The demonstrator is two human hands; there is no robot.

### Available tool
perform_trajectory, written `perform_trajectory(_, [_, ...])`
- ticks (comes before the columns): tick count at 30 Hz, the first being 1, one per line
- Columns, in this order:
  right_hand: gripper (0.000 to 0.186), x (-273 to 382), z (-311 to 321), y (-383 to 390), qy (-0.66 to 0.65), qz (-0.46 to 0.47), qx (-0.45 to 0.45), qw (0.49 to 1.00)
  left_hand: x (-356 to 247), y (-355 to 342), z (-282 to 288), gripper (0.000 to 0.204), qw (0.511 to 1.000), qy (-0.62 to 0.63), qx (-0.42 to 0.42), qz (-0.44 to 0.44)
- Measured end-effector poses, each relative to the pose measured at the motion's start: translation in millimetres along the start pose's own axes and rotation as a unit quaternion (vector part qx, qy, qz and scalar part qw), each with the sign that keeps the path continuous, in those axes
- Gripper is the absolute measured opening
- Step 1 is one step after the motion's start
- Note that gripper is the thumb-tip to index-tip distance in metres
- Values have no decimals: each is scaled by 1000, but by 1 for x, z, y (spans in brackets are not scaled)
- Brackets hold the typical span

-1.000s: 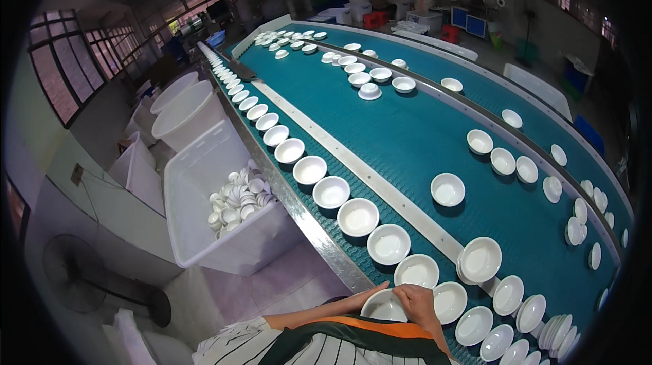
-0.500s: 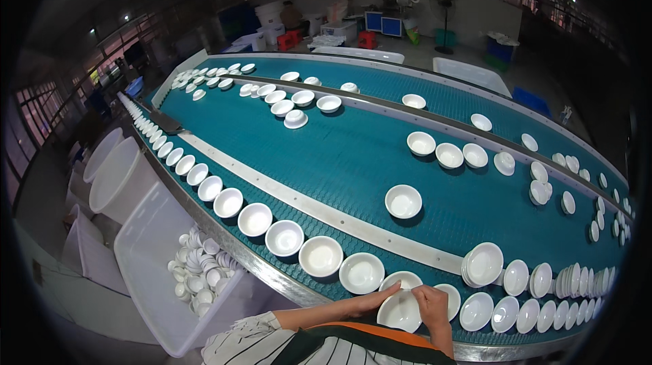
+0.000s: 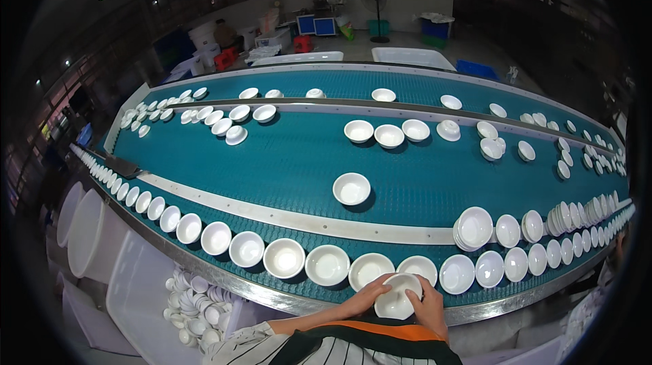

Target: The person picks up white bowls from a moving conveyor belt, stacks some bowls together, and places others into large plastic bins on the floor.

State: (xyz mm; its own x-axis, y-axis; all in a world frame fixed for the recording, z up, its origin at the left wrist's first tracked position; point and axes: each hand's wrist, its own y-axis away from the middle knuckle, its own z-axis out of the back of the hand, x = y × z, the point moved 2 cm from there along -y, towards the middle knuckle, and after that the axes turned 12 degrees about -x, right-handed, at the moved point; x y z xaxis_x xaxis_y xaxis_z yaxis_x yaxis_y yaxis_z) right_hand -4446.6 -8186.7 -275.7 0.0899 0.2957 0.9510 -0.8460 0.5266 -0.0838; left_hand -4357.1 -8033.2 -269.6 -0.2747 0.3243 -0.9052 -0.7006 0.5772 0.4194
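Note:
Low at the front edge of the conveyor, a white bowl (image 3: 392, 305) is tilted between my two hands, its inside facing up toward me. My left hand (image 3: 367, 297) grips the bowl's left side, thumb over the rim. On the right side, my right hand (image 3: 429, 305) closes round the rim with its thumb reaching inside. Just beyond my hands, a row of white bowls (image 3: 327, 265) lines the green belt's near lane. A short stack of bowls (image 3: 473, 227) rests at the metal divider to the right.
Loose white bowls (image 3: 352, 189) lie scattered over the wide green belt (image 3: 285, 175), some upside down. A pale metal strip (image 3: 272, 214) separates the lanes. At lower left stands a white bin (image 3: 136, 297) holding many small bowls (image 3: 197, 311). A person (image 3: 227, 35) sits far back.
The view has turned right, so the scene shifts left in the picture. My right hand has opened from a fist-like pose at the rim to wrap the bowl's side.

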Motion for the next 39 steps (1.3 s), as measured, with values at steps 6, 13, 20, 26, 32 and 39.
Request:
perform_trajectory(6, [27, -41, 32, -7, 92, 60, 70, 992, -21, -25, -32, 29, 937, -305, 0, -168])
perform_trajectory(13, [23, -47, 68, -29, 153, 175, 115, 966, -33, -39, -73, 12, 862, -426, -48, -268])
perform_trajectory(20, [42, -66, 106, -27, -70, -24, 98, 992, -9, -27, -102, 25, 940, -195, -251, -122])
perform_trajectory(26, [39, -90, 134, -17, -121, -157, 75, 977, -39, -42, -133, 30, 955, -254, -128, -82])
perform_trajectory(32, [38, -97, 170, -25, -177, -196, -10, 964, -63, -62, -177, 35, 968, -223, -51, -98])
perform_trajectory(39, [36, -104, 202, -31, -198, -219, -41, 955, -64, -72, -215, 50, 995, -99, -31, 15])
